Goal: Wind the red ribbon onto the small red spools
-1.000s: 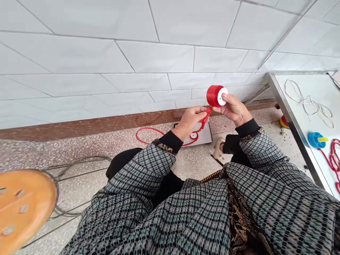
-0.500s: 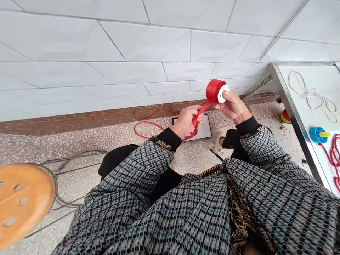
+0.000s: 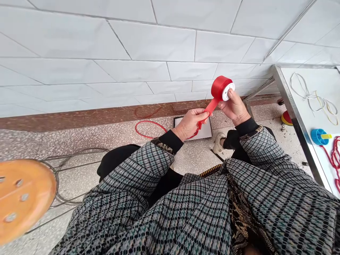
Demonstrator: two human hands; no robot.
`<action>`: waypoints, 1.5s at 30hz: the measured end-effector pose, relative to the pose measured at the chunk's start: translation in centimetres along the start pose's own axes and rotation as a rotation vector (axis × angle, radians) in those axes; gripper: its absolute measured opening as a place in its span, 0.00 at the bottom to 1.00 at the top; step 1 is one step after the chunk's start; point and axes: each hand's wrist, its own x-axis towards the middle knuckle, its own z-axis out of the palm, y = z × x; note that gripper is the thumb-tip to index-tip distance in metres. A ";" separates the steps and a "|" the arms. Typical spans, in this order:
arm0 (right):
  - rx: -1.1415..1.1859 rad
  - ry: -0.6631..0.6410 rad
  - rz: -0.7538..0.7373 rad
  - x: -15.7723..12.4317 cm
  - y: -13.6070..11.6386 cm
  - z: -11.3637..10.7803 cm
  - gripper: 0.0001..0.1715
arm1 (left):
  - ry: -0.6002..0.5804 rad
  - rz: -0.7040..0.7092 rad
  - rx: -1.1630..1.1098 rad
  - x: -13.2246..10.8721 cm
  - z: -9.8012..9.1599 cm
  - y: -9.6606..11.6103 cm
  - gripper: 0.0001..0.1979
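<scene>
A roll of red ribbon (image 3: 220, 86) with a white label on its side is held up in front of me. My right hand (image 3: 236, 107) grips it by its edge, thumb on the label. From the roll a flat red ribbon strip (image 3: 211, 106) runs down to my left hand (image 3: 191, 122), which pinches it between thumb and fingers. Below those fingers the ribbon bunches, partly hidden by the hand. A red cord loop (image 3: 148, 129) shows to the left of my left wrist; where it leads behind the sleeve I cannot tell.
A shallow white tray with a dark rim (image 3: 204, 131) lies on the floor below my hands. At right, a metal-edged table (image 3: 305, 117) bears pale cords, a blue spool (image 3: 317, 136) and red cord (image 3: 335, 154). An orange stool (image 3: 25, 198) stands left. A tiled wall (image 3: 156, 42) rises ahead.
My right hand and the roll have shifted slightly right and up. The left thumb now presses across the ribbon, which lies flatter and straighter between the hands.
</scene>
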 end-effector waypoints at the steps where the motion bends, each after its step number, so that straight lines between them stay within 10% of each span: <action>1: -0.010 -0.011 0.003 0.0 0.0 0.0 0.38 | -0.012 -0.016 0.002 -0.1 -0.1 -0.1 0.12; 21: -0.978 -0.445 0.058 -0.7 -3.0 -0.9 0.28 | 0.204 -0.241 0.141 -0.7 -0.2 0.4 0.07; 34: -1.362 -0.636 0.060 -1.5 -3.5 0.2 0.24 | 0.058 -0.419 -0.025 -0.1 -1.0 -1.1 0.05; 45: -1.626 -0.826 0.147 -1.9 -3.3 2.2 0.16 | -0.026 -0.383 0.311 -0.7 -0.4 -1.6 0.31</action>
